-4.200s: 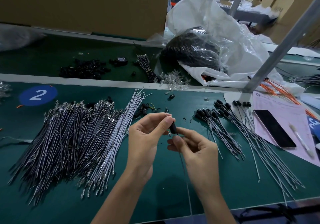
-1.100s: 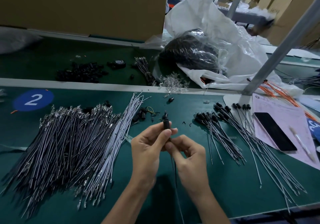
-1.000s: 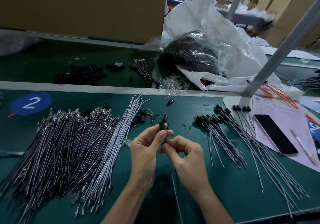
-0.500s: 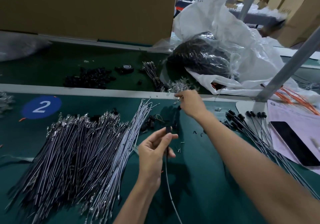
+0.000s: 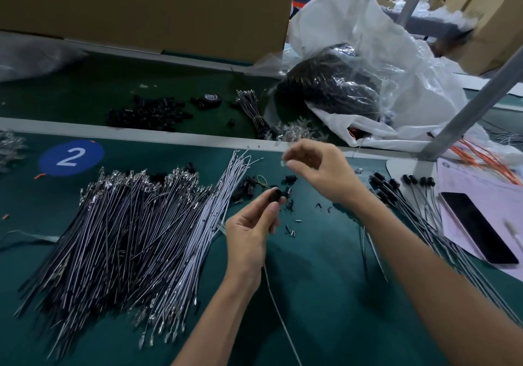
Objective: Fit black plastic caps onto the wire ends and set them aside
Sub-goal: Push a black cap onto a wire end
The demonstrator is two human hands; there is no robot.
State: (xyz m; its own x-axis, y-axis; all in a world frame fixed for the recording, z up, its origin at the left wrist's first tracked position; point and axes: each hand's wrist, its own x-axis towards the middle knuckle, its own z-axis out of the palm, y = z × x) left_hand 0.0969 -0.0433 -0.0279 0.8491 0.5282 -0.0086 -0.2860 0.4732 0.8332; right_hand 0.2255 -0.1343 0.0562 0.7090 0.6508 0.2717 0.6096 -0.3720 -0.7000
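Observation:
My left hand (image 5: 252,229) pinches a black plastic cap (image 5: 276,195) at the end of a thin grey wire (image 5: 278,306) that trails down toward me. My right hand (image 5: 314,167) hovers above the mat, thumb and forefinger pinching a small clear part (image 5: 283,162). A big heap of bare wires (image 5: 127,238) lies to the left. Capped wires (image 5: 418,210) lie fanned out on the right. Loose black caps (image 5: 249,190) sit just beyond my left hand.
Across the pale divider rail lie a pile of black parts (image 5: 147,113), a tape roll (image 5: 210,100), a heap of clear parts (image 5: 300,132) and plastic bags (image 5: 368,68). A phone (image 5: 478,227) and pen rest on a pink sheet at right. A slanted metal post (image 5: 467,105) rises there.
My right hand left the wire, reached to the clear parts by the rail and now comes back pinching one. My left hand stays put with the capped wire.

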